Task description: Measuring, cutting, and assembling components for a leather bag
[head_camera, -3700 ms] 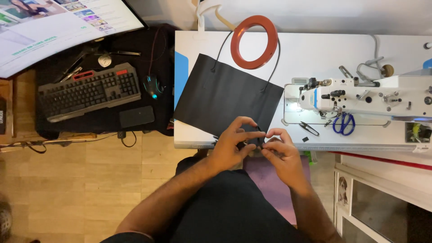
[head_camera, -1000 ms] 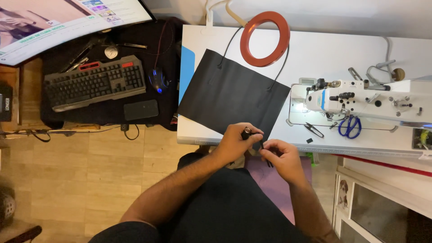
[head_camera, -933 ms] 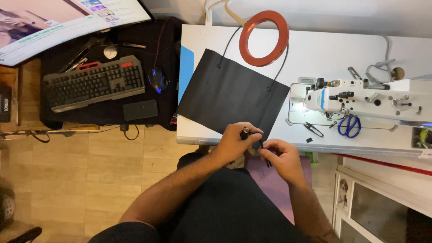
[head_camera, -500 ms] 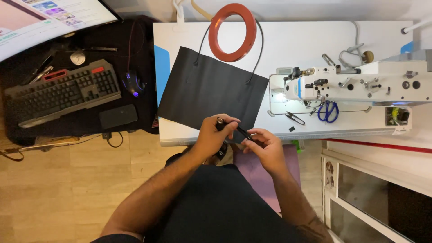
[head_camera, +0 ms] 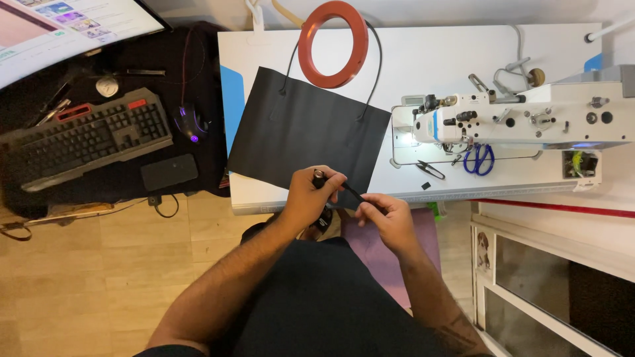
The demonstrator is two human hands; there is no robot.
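Note:
My left hand (head_camera: 311, 195) is closed around one end of a narrow black strap (head_camera: 352, 192), with a small round metal piece (head_camera: 319, 175) showing at its fingertips. My right hand (head_camera: 385, 218) pinches the strap's other end a little lower and to the right. Both hands hover over my lap at the front edge of the white sewing table (head_camera: 423, 59). Just beyond them a black fabric sheet (head_camera: 307, 129) lies flat on the table.
A white sewing machine (head_camera: 516, 119) stands at the right, with blue-handled scissors (head_camera: 477, 158) and small snips (head_camera: 430, 169) under it. An orange ring (head_camera: 333, 43) lies at the back. To the left are a keyboard (head_camera: 83, 135), mouse (head_camera: 187, 122), phone (head_camera: 169, 172) and monitor (head_camera: 66, 30).
My hands have drawn slightly apart, so more of the black strap shows stretched between them. The view has shifted a little; the table items stay where they were.

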